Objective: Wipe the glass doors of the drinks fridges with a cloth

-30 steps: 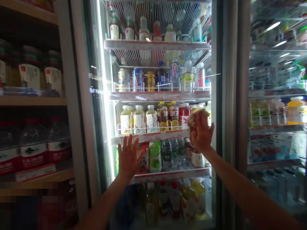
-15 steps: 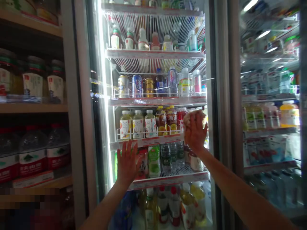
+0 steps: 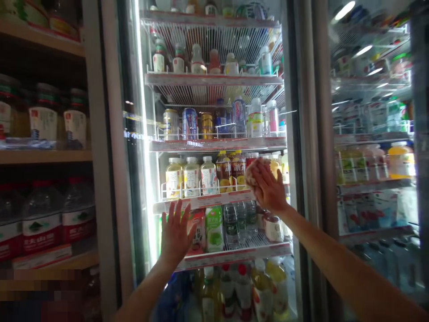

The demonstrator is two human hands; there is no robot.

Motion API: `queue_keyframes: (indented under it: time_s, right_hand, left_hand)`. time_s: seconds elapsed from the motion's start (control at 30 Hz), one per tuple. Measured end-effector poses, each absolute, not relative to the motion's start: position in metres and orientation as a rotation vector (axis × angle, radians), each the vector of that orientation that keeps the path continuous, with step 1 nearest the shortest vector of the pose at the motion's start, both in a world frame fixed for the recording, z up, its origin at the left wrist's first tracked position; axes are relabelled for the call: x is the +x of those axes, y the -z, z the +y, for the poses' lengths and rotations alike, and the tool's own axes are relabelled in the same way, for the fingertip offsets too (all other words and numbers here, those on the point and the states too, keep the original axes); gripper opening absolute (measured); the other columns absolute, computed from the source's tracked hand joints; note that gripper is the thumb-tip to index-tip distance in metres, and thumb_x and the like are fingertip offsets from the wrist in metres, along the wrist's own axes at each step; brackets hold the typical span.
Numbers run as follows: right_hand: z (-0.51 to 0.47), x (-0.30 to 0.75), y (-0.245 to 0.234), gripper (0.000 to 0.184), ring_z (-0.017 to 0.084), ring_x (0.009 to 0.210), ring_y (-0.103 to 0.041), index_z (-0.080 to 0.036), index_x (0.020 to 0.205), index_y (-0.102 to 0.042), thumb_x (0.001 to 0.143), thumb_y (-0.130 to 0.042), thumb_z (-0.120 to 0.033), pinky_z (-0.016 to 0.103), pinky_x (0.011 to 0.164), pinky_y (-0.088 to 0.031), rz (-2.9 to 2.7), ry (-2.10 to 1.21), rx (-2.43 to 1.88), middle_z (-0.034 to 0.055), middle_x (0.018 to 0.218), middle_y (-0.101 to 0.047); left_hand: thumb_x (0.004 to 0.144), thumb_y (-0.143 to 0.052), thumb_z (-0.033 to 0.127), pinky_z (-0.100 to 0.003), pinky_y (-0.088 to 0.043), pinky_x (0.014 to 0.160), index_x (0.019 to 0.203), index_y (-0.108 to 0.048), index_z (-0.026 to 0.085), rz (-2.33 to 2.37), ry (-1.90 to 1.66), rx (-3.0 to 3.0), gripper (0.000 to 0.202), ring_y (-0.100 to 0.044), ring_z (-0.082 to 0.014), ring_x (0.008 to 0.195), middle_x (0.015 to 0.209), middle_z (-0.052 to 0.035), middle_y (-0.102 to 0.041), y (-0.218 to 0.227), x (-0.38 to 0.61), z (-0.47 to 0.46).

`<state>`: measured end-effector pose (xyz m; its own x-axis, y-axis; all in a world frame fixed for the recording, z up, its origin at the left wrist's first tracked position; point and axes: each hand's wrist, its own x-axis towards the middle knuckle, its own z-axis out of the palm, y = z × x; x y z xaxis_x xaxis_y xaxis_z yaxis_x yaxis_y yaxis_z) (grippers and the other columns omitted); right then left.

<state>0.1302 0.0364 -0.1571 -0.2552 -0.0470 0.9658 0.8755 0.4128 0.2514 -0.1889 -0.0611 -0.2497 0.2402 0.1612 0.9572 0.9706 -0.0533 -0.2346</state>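
Fingers [image 3: 267, 173] appear to meet the glass door [image 3: 214, 100] before lit shelves [image 3: 214, 79]: left hand [image 3: 176, 235] spread and empty, right hand [image 3: 273, 194] holding a bunched cloth [image 3: 251, 173]. Wiping seems in hand; the next stroke calls for even pressure. Behind stand bottles [image 3: 232, 226] of clear and amber drink, then smaller cans [image 3: 190, 121].

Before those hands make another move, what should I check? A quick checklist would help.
1. Cloth under the right hand: ok.
2. Left hand free of objects: ok, fingers spread, nothing seen in it.
3. Left palm touching the glass: cannot tell.
4. Three white-capped bottles upright: ok.
5. Glass free of smudges: cannot tell, reflections cross it.
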Motion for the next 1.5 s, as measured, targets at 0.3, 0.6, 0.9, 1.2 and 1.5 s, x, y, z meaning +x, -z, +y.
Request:
queue_keyframes:
  time_s: [0.3, 0.6, 0.9, 1.2, 1.5]
  right_hand:
    - [0.032, 0.116, 0.136, 0.058, 0.023, 0.140, -0.019, -0.019, 0.144, -0.025, 0.088, -0.032, -0.030, 0.048, 0.111, -0.020, -1.528, 0.945, -0.836, 0.0079, 0.149, -0.029]
    - [0.038, 0.110, 0.104, 0.062, 0.031, 0.139, -0.019, -0.013, 0.146, -0.020, 0.086, -0.030, -0.027, 0.056, 0.106, -0.023, -1.218, 0.737, -0.972, 0.0135, 0.149, -0.026]
    - [0.043, 0.129, 0.075, 0.059, 0.033, 0.137, -0.024, -0.012, 0.143, -0.028, 0.085, -0.030, -0.027, 0.060, 0.102, -0.027, -1.024, 0.653, -1.081, 0.0158, 0.149, -0.026]
    - [0.042, 0.118, 0.046, 0.056, 0.027, 0.137, -0.025, -0.019, 0.142, -0.032, 0.087, -0.031, -0.028, 0.057, 0.107, -0.019, -1.243, 0.800, -0.929, 0.0107, 0.148, -0.031]
    - [0.034, 0.097, 0.008, 0.054, 0.020, 0.138, -0.024, -0.022, 0.140, -0.033, 0.087, -0.031, -0.029, 0.050, 0.111, -0.017, -1.502, 0.942, -0.802, 0.0040, 0.149, -0.029]
  left_hand:
    - [0.088, -0.047, 0.030, -0.047, -0.018, 0.113, 0.142, -0.026, 0.023, -1.054, 0.921, -1.482, 0.058, -0.020, -0.0252, 0.140, 0.146, -0.0121, -0.034, 0.228, -0.205, -0.073]
    - [0.091, -0.035, 0.039, -0.050, -0.021, 0.109, 0.133, -0.042, 0.016, -1.131, 0.969, -1.405, 0.048, -0.022, -0.0285, 0.139, 0.146, -0.0159, -0.034, 0.146, -0.207, -0.062]
    - [0.091, -0.035, 0.037, -0.049, -0.021, 0.109, 0.128, -0.048, 0.018, -1.098, 0.917, -1.384, 0.044, -0.025, -0.0275, 0.138, 0.143, -0.0142, -0.039, 0.125, -0.219, -0.058]
    - [0.090, -0.034, 0.041, -0.051, -0.020, 0.110, 0.130, -0.046, 0.017, -1.192, 0.968, -1.346, 0.049, -0.021, -0.0279, 0.139, 0.147, -0.0138, -0.031, 0.075, -0.222, -0.058]
    - [0.089, -0.031, 0.041, -0.053, -0.018, 0.110, 0.136, -0.041, 0.019, -1.343, 0.968, -1.288, 0.052, -0.020, -0.0281, 0.139, 0.150, -0.0104, -0.026, 0.035, -0.231, -0.068]
